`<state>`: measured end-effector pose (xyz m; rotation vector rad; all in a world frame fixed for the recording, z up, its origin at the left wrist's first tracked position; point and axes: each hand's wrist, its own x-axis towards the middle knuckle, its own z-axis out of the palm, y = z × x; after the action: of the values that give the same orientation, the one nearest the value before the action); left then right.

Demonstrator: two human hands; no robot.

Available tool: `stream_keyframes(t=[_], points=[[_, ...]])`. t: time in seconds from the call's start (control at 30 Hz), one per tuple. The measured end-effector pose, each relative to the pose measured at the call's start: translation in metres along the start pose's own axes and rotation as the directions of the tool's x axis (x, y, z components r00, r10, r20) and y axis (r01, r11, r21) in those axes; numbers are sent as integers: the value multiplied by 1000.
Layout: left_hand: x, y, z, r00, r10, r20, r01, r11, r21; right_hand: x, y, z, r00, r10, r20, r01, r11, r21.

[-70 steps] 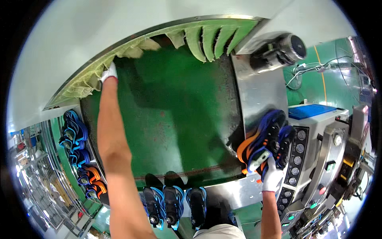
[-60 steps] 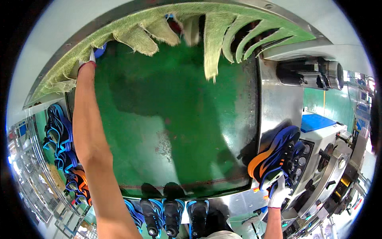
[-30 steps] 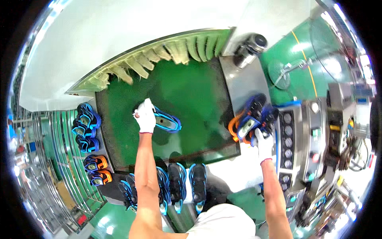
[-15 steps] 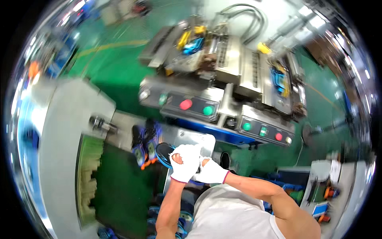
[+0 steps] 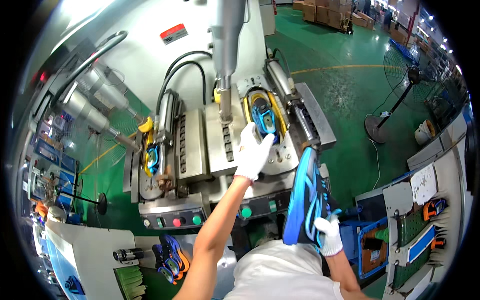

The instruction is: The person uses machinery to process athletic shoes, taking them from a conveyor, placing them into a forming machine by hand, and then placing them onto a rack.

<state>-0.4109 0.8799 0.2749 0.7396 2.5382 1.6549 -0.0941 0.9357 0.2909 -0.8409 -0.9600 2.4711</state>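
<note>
My left hand point(image 5: 253, 154), in a white knit glove, reaches over the right-hand station of a metal pressing machine point(image 5: 224, 162). Its thumb and fingers are apart, close to a blue and black shoe point(image 5: 263, 119) that sits between yellow side pads in that station; whether they touch it I cannot make out. At the lower right my gloved right hand point(image 5: 329, 235) is closed on another shoe point(image 5: 303, 200), blue with a black upper and light-blue cords. This shoe is held on end in front of the machine, its blue sole side facing left.
Control buttons point(image 5: 246, 212) line the machine's front. A metal cylinder point(image 5: 225, 45) comes down above the middle. Blue and orange shoes point(image 5: 171, 257) lie at lower left. To the right stand a blue crate point(image 5: 373, 247), a brush rack point(image 5: 412, 250) and a floor fan point(image 5: 402, 87).
The view has swung, bringing the machine closer. My hands, together before, are now apart: the left has reached forward to the machine's station, while the right holds a blue shoe at the right.
</note>
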Motion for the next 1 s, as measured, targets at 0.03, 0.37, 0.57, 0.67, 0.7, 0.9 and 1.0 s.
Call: stream_keyframes(t=[0.03,0.37,0.57,0.67,0.7,0.9,1.0], points=[[27,-1,22,994,-108,9,108,993,37,-1,-9,-6,997,-25,-69,24,1000,-6],[159,-79,109,996,-81,39,27,686,727,-11,23,-105,895,-217,-390,122,959,-255],[130,-25,29,989,-148,-19,148,952,268,41,-23,-62,938,-137,-318,45,959,-281],[59,6,-22,994,50,-101,-26,974,226,84,-39,-25,950,-204,-237,120,938,-326],[30,11,-44,982,125,-143,-98,979,181,105,-44,-5,960,-225,-167,159,929,-335],[-153,7,-166,1000,8,-27,-4,989,148,293,-58,124,970,12,243,94,904,-416],[-247,-19,-185,945,-326,1,316,917,242,406,-31,147,949,-191,250,280,150,-948]])
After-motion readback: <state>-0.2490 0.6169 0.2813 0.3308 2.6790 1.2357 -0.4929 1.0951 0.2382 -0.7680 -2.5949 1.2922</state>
